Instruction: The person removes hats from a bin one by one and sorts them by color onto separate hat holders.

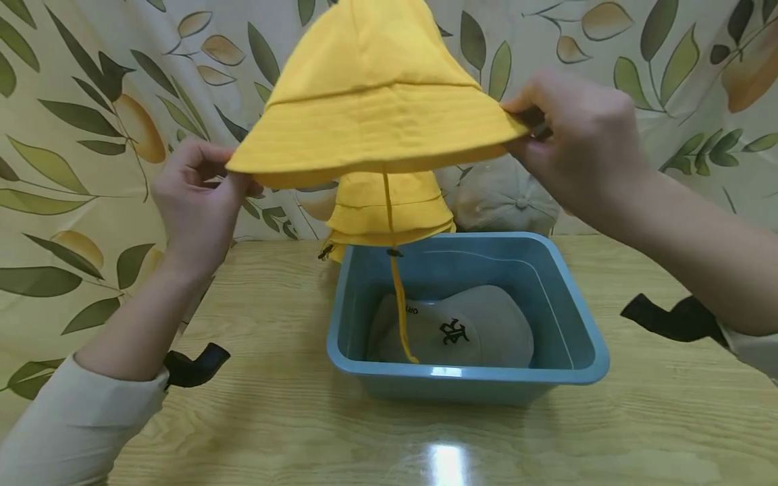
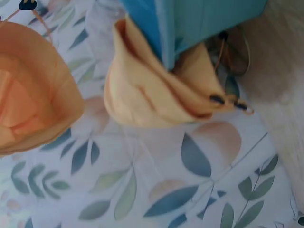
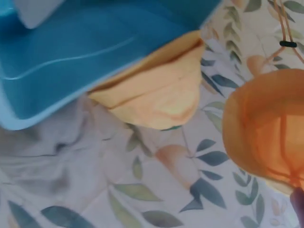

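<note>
Up above the blue bin, the left hand and right hand pinch a yellow hat by opposite sides of its brim, its cord hanging in front of a grey cap in the bin. Behind stand stacked yellow hats and a second cap, near the leafy cloth, while the worktop stretches out either side; the raised crown is cut off, and its brim partly hides the stack
</note>
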Motion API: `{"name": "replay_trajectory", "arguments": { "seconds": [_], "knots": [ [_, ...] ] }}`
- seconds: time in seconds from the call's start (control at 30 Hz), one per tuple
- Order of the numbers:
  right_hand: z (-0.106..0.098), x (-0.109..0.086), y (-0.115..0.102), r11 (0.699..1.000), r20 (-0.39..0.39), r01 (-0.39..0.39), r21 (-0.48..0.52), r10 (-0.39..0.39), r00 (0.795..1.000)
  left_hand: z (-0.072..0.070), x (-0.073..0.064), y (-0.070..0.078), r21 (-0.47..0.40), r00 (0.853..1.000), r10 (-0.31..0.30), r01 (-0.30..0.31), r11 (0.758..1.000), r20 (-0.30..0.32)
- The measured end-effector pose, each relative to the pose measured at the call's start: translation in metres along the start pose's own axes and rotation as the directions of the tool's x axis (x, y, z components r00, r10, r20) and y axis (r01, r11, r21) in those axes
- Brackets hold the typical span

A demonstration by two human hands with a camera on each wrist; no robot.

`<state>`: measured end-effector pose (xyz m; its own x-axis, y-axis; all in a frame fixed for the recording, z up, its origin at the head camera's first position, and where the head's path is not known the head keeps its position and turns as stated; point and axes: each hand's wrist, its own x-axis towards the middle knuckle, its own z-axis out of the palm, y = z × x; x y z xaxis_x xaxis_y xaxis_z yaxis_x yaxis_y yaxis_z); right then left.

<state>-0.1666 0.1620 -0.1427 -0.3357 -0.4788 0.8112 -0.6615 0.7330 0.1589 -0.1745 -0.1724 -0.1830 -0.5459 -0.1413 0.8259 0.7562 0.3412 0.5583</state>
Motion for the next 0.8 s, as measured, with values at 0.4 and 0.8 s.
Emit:
{"name": "replay_trajectory", "arguments": {
  "seconds": [0.4,0.8],
  "knots": [
    [0.063,0.073,-0.014,0.979,-0.128,0.181,0.091,-0.169,0.977,-0.042,0.044,-0.009,-0.17,0.925,-0.002,-0.068,0.983,-0.381],
    [0.126,0.1,-0.009,0.934,0.03,-0.02,0.356,0.01,0.999,-0.049,0.046,-0.069,0.006,0.887,0.009,-0.007,1.0,-0.461]
  ]
}}
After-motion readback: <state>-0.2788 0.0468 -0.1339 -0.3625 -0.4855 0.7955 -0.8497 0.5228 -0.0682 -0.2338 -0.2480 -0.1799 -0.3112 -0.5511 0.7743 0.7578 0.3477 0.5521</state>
